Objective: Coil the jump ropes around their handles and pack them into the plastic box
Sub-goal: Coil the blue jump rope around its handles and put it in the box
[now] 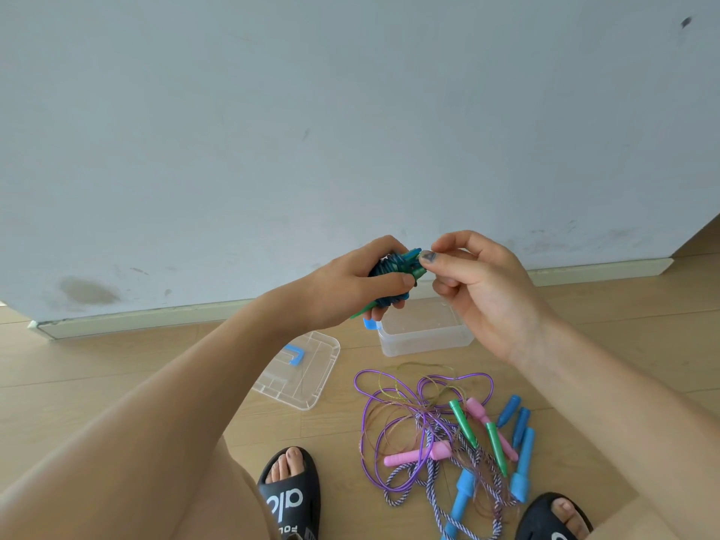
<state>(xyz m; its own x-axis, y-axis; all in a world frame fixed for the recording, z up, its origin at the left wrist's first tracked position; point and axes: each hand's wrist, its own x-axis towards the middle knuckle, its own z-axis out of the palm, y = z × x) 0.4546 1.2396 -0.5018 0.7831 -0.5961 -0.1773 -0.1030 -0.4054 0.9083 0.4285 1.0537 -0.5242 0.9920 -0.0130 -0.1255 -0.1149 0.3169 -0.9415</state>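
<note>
My left hand (360, 280) grips a wound rope bundle (393, 276), fingers and thumb curled round dark blue coils wrapped over green handles whose tips poke out at both ends. My right hand (481, 290) meets it from 3 o'clock, thumb and forefinger pinching at the bundle's upper tip, the other fingers loosely curled; whether they pinch the rope end or the handle tip I cannot tell. Both hands are raised above the floor (117, 368), in front of a pale wall (311, 111).

Just below the bundle, at 6 o'clock from it, the clear plastic box (426, 337) sits open on the floor near the skirting, a blue latch (370, 324) on its left edge. Its clear lid (298, 370) lies flat at 8 o'clock from the box, apart from it, with a blue handle (294, 354) on top.

At 6 o'clock from the box, a loose tangle (436, 426) spreads on the floor: a purple rope, a thin gold one and a braided purple-and-white one, with green, pink and blue handles mixed in on its right side.

At the bottom of the view, my feet in black slippers (290, 496) flank the tangle, one at 7 o'clock, the other at 5 o'clock
</note>
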